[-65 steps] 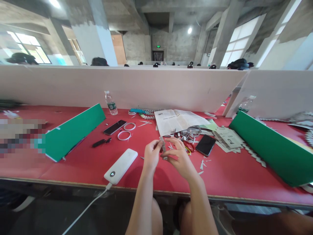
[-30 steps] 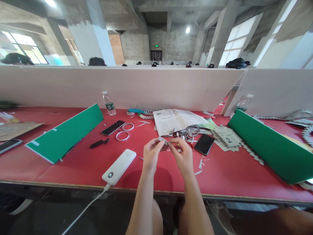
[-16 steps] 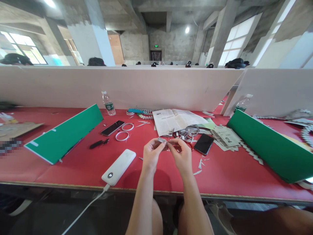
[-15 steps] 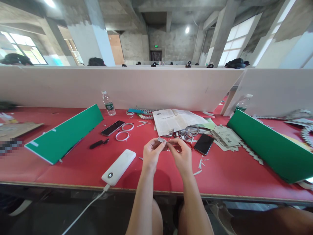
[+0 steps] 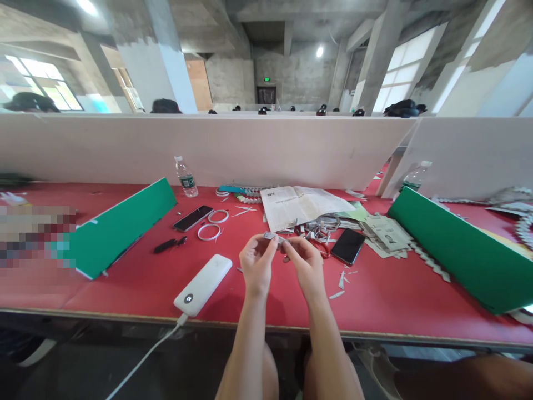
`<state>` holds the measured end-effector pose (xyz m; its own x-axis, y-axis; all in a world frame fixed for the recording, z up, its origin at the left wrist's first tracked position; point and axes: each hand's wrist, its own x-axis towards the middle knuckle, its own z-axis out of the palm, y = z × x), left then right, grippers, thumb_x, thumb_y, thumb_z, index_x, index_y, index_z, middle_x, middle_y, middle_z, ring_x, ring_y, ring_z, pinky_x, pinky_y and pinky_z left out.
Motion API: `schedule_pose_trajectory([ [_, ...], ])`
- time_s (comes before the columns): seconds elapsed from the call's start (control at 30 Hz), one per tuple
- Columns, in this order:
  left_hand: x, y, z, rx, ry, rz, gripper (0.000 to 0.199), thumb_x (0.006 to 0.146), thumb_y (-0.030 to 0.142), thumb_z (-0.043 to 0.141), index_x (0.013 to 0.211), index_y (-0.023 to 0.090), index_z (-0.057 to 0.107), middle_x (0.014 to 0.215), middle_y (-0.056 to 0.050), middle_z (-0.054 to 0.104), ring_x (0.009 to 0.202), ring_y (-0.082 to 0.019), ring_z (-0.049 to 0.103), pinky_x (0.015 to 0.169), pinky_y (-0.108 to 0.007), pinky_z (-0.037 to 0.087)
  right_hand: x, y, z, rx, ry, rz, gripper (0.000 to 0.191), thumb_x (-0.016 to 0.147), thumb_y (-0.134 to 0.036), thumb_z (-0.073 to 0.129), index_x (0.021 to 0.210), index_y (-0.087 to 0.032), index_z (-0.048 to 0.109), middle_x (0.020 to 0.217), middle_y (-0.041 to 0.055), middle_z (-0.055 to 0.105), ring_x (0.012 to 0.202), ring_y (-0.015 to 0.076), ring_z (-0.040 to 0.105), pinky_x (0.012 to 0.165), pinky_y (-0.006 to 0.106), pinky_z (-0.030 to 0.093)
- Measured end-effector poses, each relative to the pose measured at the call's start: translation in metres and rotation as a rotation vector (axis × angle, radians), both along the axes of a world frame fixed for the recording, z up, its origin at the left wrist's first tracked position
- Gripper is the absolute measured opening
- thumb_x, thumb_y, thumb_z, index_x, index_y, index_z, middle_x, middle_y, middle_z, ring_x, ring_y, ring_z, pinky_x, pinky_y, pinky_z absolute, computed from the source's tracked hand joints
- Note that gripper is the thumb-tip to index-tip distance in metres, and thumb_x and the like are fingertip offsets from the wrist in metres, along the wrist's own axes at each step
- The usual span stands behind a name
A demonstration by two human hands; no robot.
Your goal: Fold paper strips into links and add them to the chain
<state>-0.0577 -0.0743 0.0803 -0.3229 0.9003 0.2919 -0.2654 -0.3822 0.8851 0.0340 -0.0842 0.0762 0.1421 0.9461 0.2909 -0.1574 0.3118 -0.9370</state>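
Above the red table, my left hand [image 5: 257, 263] and my right hand [image 5: 306, 260] meet with thumbs and forefingers pinched. Between them is a small folded strip of printed paper [image 5: 270, 236], mostly covered by the fingertips. Just beyond the hands lies a heap of folded paper strips [image 5: 321, 225], partly under an open newspaper sheet [image 5: 302, 203]. Red-handled scissors [image 5: 323, 248] show in part beside my right hand. Paper scraps [image 5: 341, 280] lie to the right of my right forearm.
A white power bank [image 5: 203, 285] with a cable lies at front left. Behind it are a phone [image 5: 194, 218], tape rolls [image 5: 209, 231] and a water bottle [image 5: 186, 176]. Another phone [image 5: 348, 246] is at right. Green boards [image 5: 458, 250] flank the area; a pale partition [image 5: 233, 147] stands behind.
My hands have shifted slightly apart, the left one a little to the left. More of the paper strip shows between the fingertips.
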Motion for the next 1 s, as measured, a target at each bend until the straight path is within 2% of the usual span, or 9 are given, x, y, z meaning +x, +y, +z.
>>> schedule_pose_trajectory([
  [0.27,0.004,-0.003,0.001,-0.004,0.029,0.085,0.016,0.069,0.027,0.067,0.079,0.015,0.062,0.071,-0.002,0.066,0.066,-0.014,0.063,0.067,-0.026,0.052,-0.003,-0.001,0.0,-0.078,0.052,-0.004,0.023,0.075,-0.038,0.062,0.077,-0.015,0.062,0.067,0.0034,0.065,0.066,0.0171,0.064,0.057,0.029,0.055],
  [0.43,0.007,-0.004,-0.001,-0.011,0.126,0.093,0.018,0.072,0.03,0.064,0.08,0.015,0.061,0.076,-0.004,0.066,0.071,-0.015,0.063,0.066,-0.026,0.052,-0.002,-0.005,0.001,-0.009,-0.111,-0.132,0.027,0.078,-0.04,0.058,0.067,-0.016,0.058,0.06,0.0017,0.062,0.058,0.0138,0.059,0.057,0.026,0.051],
  [0.57,0.003,0.0,-0.002,-0.012,0.195,0.01,0.016,0.073,0.031,0.062,0.079,0.015,0.059,0.076,-0.004,0.065,0.072,-0.015,0.062,0.067,-0.025,0.05,0.001,-0.007,0.0,0.071,-0.362,-0.263,0.024,0.081,-0.037,0.054,0.067,-0.017,0.056,0.061,0.0003,0.058,0.057,0.0114,0.052,0.054,0.022,0.044],
  [0.83,-0.012,0.005,-0.003,-0.129,0.345,-0.221,0.012,0.065,0.025,0.067,0.069,0.015,0.062,0.061,-0.001,0.062,0.059,-0.012,0.057,0.055,-0.02,0.044,0.007,-0.004,0.0,0.116,-0.393,-0.248,0.016,0.082,-0.033,0.052,0.076,-0.019,0.053,0.072,0.0012,0.058,0.066,0.0129,0.053,0.059,0.024,0.044],
  [0.9,-0.012,0.005,-0.004,-0.129,0.354,-0.246,0.009,0.066,0.021,0.065,0.072,0.015,0.065,0.066,-0.003,0.065,0.064,-0.015,0.06,0.059,-0.022,0.046,0.005,-0.004,-0.001,0.13,-0.424,-0.211,0.014,0.081,-0.033,0.054,0.08,-0.019,0.053,0.073,0.0006,0.056,0.067,0.0129,0.052,0.06,0.024,0.044],
  [1.0,-0.011,0.004,-0.005,-0.113,0.342,-0.283,0.016,0.069,0.019,0.061,0.082,0.015,0.068,0.079,-0.006,0.069,0.076,-0.019,0.064,0.071,-0.028,0.05,0.002,-0.003,-0.003,0.145,-0.458,-0.152,0.015,0.083,-0.033,0.051,0.088,-0.019,0.053,0.079,0.0025,0.057,0.073,0.0145,0.054,0.061,0.025,0.044],
])
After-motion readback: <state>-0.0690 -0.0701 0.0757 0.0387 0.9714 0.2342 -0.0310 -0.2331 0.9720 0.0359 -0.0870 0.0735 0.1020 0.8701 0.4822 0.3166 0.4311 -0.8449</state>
